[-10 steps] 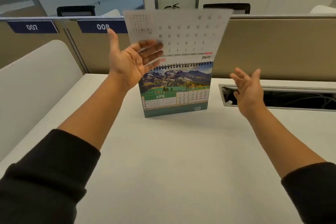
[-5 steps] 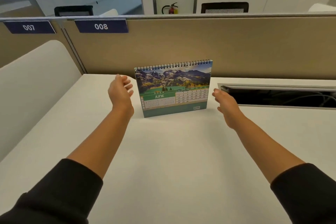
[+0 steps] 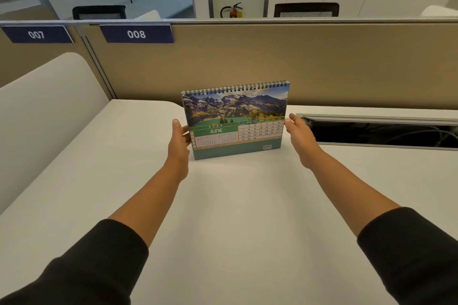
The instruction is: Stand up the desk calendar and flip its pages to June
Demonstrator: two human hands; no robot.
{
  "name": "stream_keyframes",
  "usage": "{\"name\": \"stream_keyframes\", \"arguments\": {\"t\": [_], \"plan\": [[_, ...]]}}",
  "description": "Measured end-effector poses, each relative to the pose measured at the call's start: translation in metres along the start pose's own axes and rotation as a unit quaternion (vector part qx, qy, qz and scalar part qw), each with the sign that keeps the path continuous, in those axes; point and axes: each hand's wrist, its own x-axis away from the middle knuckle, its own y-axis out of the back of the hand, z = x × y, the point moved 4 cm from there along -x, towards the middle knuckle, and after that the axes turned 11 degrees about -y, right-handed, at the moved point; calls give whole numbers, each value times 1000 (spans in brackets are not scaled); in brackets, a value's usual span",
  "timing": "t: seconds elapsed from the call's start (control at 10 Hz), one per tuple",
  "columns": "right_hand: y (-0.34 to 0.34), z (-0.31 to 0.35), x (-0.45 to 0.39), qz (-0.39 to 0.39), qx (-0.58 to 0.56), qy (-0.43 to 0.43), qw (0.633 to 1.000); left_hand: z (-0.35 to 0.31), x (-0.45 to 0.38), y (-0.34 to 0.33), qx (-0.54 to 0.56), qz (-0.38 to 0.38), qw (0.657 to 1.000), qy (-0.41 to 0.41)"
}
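Calendar: the desk calendar (image 3: 236, 121) was standing upright on the white desk (image 3: 223, 218), near the back, just in front of the beige partition (image 3: 322, 64). From where I was watching, the spiral binding ran along the top and sloped up a bit to the right.
Page showing: JUNE, in a green band at lower left, with a mountain photo above it and the date grid on the right. Smaller print I couldn't read.
Left hand: my left hand (image 3: 179, 141) was at the calendar's left edge, fingers loose and spread. The fingertips looked to be touching that edge, but I couldn't tell for sure whether it was really gripping.
Right hand: right hand (image 3: 300, 135) was just beside the right edge, fingers stretched out and relaxed, holding nothing. Looked like a tiny gap, or barely brushing the corner.
Sleeves: dark, pushed up on both forearms.
Cable slot: an open cable trough (image 3: 381, 131) sat in the desk right behind the right hand, wires dimly visible inside.
Partition tags: blue labels reading 007 (image 3: 36, 34) and 008 (image 3: 136, 33) up top.
Further back: a red fire extinguisher (image 3: 233, 10) and two dark chair backs beyond the partition.
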Motion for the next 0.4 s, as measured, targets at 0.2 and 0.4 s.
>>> {"name": "stream_keyframes", "arguments": {"t": [0.2, 0.4], "plan": [[11, -10, -2, -12, -29, -16, 999, 3, -1, 12, -7, -58, 998, -15], [34, -20, 21, -50, -61, -25, 997, 6, 16, 29, -30, -103, 994, -9]]}}
